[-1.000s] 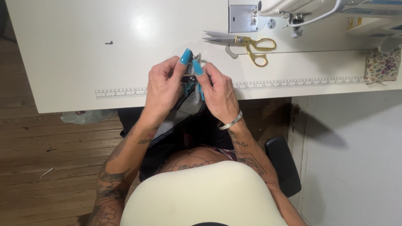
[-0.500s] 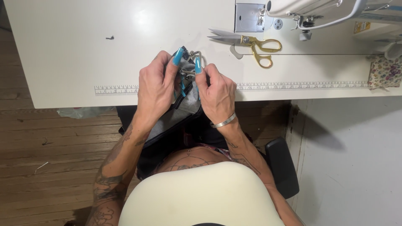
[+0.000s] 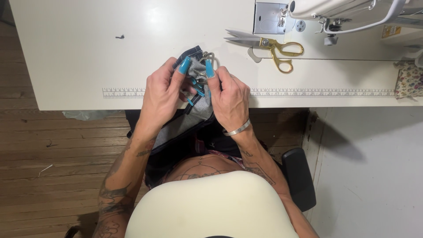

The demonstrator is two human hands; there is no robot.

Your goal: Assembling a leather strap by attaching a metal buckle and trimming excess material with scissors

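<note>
My left hand [image 3: 162,94] and my right hand [image 3: 229,99] are close together over the front edge of the white table [image 3: 88,53]. Both pinch a piece of dark navy and grey fabric [image 3: 189,119] that hangs down into my lap. A small metal thread snip [image 3: 206,66] sits between my right fingers, at the top of the fabric. My long nails are painted turquoise. A silver bangle is on my right wrist.
Gold-handled scissors [image 3: 273,47] lie on the table to the upper right, next to the sewing machine [image 3: 348,13] and its needle plate [image 3: 267,17]. A ruler strip [image 3: 317,92] runs along the table's front edge. A floral pincushion [image 3: 409,81] sits far right. Wooden floor lies left.
Both hands have lifted the fabric a little farther onto the table, and more of the grey cloth is bunched between the fingers.
</note>
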